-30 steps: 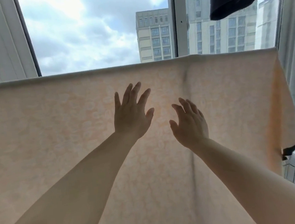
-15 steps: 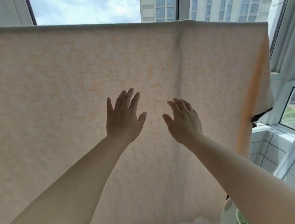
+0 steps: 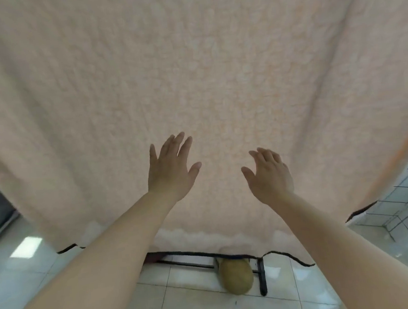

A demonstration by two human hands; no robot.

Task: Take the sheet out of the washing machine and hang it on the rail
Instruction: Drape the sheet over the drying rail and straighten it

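Sheet [image 3: 215, 67]: I see it hanging as a broad peach curtain that fills the upper view, just beyond my fingertips and spreading far to both sides of them; its dark-trimmed bottom edge falls below my wrists. What it hangs from is out of view.
Left hand [image 3: 168, 172]: I hold it raised with the palm toward the sheet, fingers straight and slightly fanned, thumb out to the side, gripping nothing. I cannot tell whether the fingertips touch the cloth or stop just short.
Right hand [image 3: 270, 175]: I hold it up beside the left, apart from it, fingers gently bent and loose, thumb spread, holding nothing. Contact with the cloth cannot be told here either.
Floor [image 3: 198, 302]: pale glossy tiles, below both forearms.
Frame [image 3: 262, 277]: black bars on the floor, under the hem, below and between my hands.
Round thing [image 3: 237, 278]: a yellowish-green lump against the frame, beneath the right thumb; too blurred to name.
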